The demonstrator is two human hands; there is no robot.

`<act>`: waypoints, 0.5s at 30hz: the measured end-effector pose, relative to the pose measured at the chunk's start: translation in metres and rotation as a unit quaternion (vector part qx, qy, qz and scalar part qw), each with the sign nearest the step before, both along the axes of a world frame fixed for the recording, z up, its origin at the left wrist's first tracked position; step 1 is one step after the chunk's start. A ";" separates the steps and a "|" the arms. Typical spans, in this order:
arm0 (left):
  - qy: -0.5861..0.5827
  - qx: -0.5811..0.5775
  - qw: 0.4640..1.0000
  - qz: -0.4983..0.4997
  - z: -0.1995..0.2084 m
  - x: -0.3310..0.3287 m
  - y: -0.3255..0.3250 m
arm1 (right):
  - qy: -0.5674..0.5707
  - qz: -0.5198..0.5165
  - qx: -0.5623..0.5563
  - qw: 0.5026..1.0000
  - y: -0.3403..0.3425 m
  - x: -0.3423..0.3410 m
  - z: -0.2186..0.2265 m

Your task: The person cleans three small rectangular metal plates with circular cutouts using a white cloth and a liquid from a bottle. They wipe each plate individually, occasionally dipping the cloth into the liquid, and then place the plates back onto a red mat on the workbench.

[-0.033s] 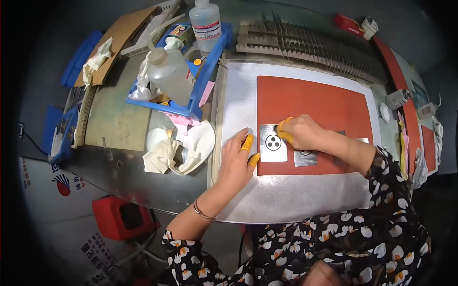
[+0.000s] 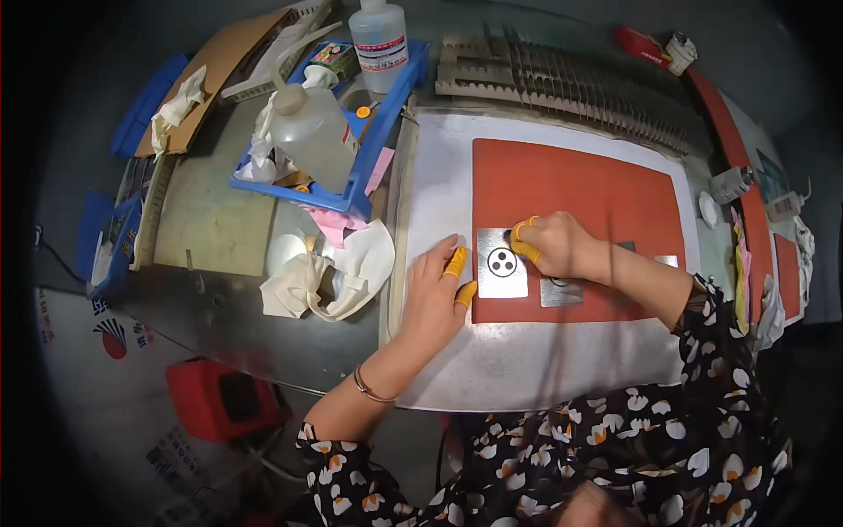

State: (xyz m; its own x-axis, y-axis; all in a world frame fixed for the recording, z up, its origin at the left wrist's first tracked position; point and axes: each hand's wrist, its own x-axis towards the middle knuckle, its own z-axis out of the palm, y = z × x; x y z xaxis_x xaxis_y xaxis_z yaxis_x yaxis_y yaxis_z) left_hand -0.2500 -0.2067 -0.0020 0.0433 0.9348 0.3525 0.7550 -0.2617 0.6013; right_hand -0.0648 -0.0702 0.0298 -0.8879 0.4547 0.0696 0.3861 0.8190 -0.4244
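A silvery metal plate [image 2: 502, 286] with a black ring and three dots lies on the orange-red mat [image 2: 571, 189]. My right hand [image 2: 553, 246] is closed at the plate's upper right edge. Yellow finger cots cover some of its fingers, and a small dark bit shows at the tips, too small to name. Partly under that hand lies a second metal plate [image 2: 562, 294]; further plates [image 2: 666, 261] show beyond my right forearm. My left hand [image 2: 439, 285] rests with fingers stretched out on the white sheet [image 2: 439, 193], left of the first plate, two digits in yellow cots.
Upper left, a blue tray [image 2: 364, 180] holds a squeeze bottle [image 2: 316, 140] and a clear bottle [image 2: 378, 53]. White cloth [image 2: 303, 285] lies before it. A rack of thin metal plates [image 2: 562, 83] stands behind the mat. Blurred dark strands cross the mat's near edge.
Both hands and the plates keep their places, with the whole view shifted very slightly. Blurred dark strands now hang across the view near my right forearm.
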 end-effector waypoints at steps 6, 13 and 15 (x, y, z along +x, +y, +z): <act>-0.025 -0.001 1.000 -0.006 0.000 -0.001 -0.002 | -0.045 0.015 0.020 0.999 -0.010 -0.028 0.002; -0.014 0.003 1.000 -0.010 0.004 0.002 0.002 | 0.004 -0.013 0.020 1.000 -0.015 -0.028 0.008; -0.019 -0.002 1.000 -0.008 0.001 0.001 0.000 | -0.015 -0.006 0.023 1.000 -0.013 -0.029 0.008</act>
